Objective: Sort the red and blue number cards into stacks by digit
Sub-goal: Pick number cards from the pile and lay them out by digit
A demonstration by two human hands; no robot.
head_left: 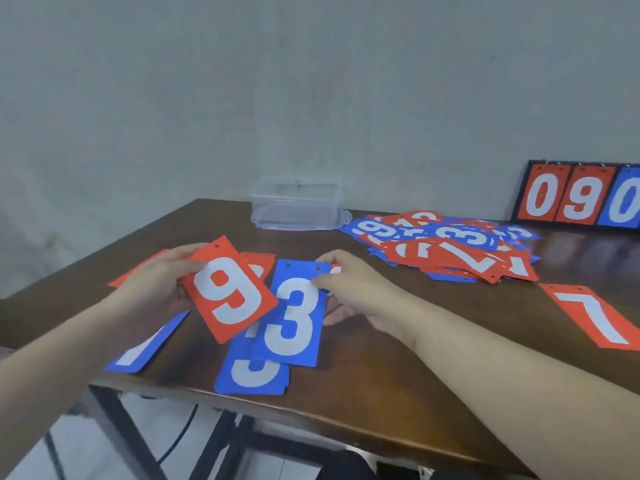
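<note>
My left hand (157,282) grips a red 9 card (228,289) by its left edge, tilted above the table. My right hand (349,289) pinches a blue 3 card (294,317) by its right edge, just right of the red 9. Below them lies a blue card stack (252,375) near the front edge. A blue card (138,355) lies at the front left, and red cards (258,266) peek out behind the 9. A red 7 card (595,315) lies at the right. A loose pile of red and blue cards (446,245) covers the back right.
A clear plastic box (296,204) stands at the back of the dark wooden table (398,368). A scoreboard (581,197) showing 0, 9, 0 leans against the wall at the far right. The table's front edge runs diagonally below my arms.
</note>
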